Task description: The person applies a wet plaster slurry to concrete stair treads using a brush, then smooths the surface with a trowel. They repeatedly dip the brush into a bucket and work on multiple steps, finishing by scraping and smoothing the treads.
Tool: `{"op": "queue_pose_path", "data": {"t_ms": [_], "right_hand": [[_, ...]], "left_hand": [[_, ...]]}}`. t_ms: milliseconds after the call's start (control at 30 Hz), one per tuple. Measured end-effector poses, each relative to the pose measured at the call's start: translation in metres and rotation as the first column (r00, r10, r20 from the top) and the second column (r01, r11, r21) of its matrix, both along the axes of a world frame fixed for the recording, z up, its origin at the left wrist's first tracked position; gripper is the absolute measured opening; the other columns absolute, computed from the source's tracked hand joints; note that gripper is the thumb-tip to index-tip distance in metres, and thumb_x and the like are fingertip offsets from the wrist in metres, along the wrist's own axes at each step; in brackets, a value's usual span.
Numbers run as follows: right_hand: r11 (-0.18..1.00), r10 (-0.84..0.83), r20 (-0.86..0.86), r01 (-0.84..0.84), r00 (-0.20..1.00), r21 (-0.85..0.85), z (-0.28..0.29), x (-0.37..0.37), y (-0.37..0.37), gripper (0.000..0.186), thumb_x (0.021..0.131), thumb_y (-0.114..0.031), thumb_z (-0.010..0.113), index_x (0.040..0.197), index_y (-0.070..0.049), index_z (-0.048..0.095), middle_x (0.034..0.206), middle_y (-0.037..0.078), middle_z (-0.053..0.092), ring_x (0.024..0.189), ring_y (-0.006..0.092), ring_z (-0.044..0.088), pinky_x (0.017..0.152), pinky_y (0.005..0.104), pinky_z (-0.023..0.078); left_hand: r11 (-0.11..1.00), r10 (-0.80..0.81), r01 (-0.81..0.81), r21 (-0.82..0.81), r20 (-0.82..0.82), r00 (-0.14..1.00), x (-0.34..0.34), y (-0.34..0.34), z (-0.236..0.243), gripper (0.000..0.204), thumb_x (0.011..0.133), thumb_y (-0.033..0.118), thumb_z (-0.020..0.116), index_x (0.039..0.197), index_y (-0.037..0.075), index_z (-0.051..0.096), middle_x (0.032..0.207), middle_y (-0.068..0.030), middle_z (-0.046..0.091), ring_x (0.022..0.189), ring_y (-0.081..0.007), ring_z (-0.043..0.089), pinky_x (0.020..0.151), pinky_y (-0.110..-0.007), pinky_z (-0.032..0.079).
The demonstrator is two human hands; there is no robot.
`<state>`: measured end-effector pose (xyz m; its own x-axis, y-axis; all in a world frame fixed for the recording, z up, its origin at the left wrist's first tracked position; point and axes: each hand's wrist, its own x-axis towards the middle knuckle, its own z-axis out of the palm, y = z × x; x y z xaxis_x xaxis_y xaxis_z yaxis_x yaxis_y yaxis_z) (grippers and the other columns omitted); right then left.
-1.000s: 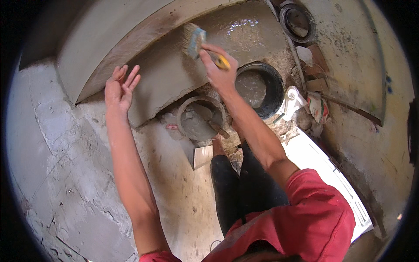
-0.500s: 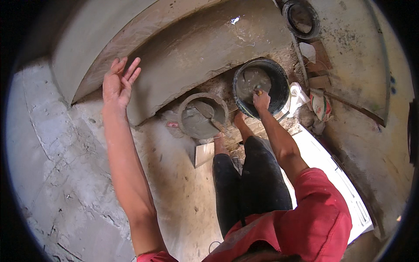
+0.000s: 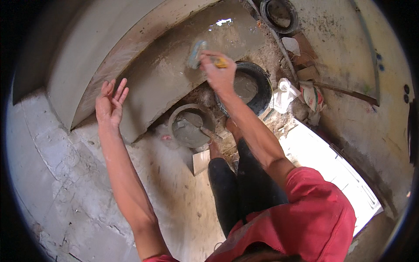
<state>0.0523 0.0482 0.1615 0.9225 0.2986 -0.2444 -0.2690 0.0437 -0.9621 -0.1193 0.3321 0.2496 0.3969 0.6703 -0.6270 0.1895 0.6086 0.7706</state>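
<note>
My right hand point(image 3: 217, 72) grips a paint brush point(image 3: 197, 54) by its yellow handle. The pale bluish head of the brush, smeared by motion, is over the wet grey plastered slab point(image 3: 172, 81); I cannot tell whether it touches. Below that wrist stands a black bucket point(image 3: 263, 87) with grey slurry inside, partly hidden by my forearm. To its left is a grey-crusted bucket point(image 3: 208, 112) of thick grey mortar, with a tool handle point(image 3: 211, 133) leaning out of it. My left hand point(image 3: 111, 102) is raised at the slab's left end, fingers spread and holding nothing.
A curved plastered wall point(image 3: 102, 48) borders the slab at the back left. At the right lie a black rubber tub point(image 3: 279, 16), brick pieces point(image 3: 308, 73), a white plastic bag point(image 3: 286, 94) and a printed sack point(image 3: 312, 98). A white panel point(image 3: 329, 168) lies near my right side.
My right hand has lifted the brush out of the black bucket and moved left and away, over the slab. My left hand stays raised, and the view has shifted slightly.
</note>
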Motion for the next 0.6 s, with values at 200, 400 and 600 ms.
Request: {"op": "queue_pose_path", "data": {"t_ms": [200,400,600], "right_hand": [[0.931,-0.115,0.160,0.163,0.980,-0.327,-0.054,-0.015,-0.119,0.019,0.094,-0.011,0.077,0.111,-0.002,0.078,0.092,0.003,0.075,0.080,0.0088,0.066,0.073,0.0264,0.054],[0.504,0.173,0.035,-0.058,0.984,-0.862,-0.212,-0.045,-0.193,0.030,0.085,-0.025,0.080,0.103,-0.001,0.077,0.096,0.024,0.076,0.091,0.0396,0.075,0.082,0.0436,0.058],[0.821,-0.129,-0.396,-0.127,0.909,-0.557,-0.236,-0.041,-0.167,0.032,0.083,-0.019,0.082,0.107,0.001,0.076,0.087,0.014,0.076,0.073,0.0213,0.074,0.068,0.0333,0.058]], "left_hand": [[0.998,-0.013,0.011,0.068,0.041,0.999,-0.004,0.009,0.006,0.083,0.105,0.009,0.056,0.166,0.002,0.000,0.167,-0.0194,0.030,0.131,-0.0380,0.062,0.107,-0.047,0.053],[0.999,0.001,-0.002,0.037,0.028,1.000,-0.001,-0.001,-0.007,0.084,0.104,0.008,0.055,0.167,0.002,0.000,0.166,-0.0190,0.032,0.130,-0.0381,0.062,0.106,-0.047,0.054],[1.000,0.005,-0.005,0.013,-0.003,1.000,0.006,-0.010,-0.009,0.083,0.104,0.008,0.054,0.167,0.004,0.001,0.166,-0.0187,0.032,0.131,-0.0396,0.062,0.107,-0.048,0.053]]}}
